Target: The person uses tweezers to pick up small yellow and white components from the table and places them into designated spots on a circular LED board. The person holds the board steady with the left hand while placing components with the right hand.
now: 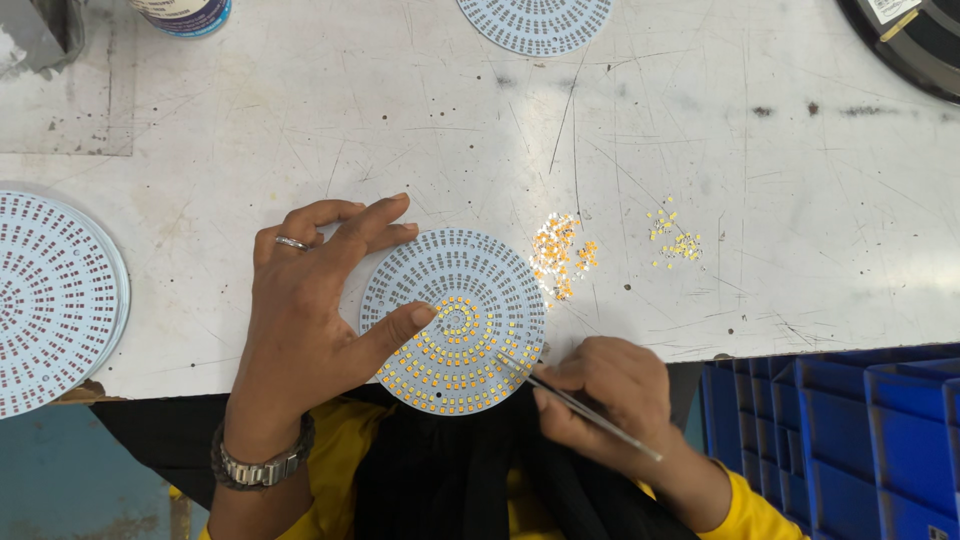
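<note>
Now | your left hand (300, 300) lies flat, fingers spread, steadying the round board (452, 320) at the bench (700, 150) edge | your right hand (610, 395) pinches tweezers (580, 408), tips at the lower rim | step: seating chips, judged half-filled | next calls for a fresh piece from the loose chips (560, 255).

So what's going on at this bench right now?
A person is working on a round white circuit board lying at the near edge of a scratched white table. The left hand rests spread on the board, thumb on its face. The right hand holds thin tweezers with the tip at the board's lower right. Part of the board carries small yellow chips; loose ones lie in a pile beside it. A stack of bare boards sits at the left.
</note>
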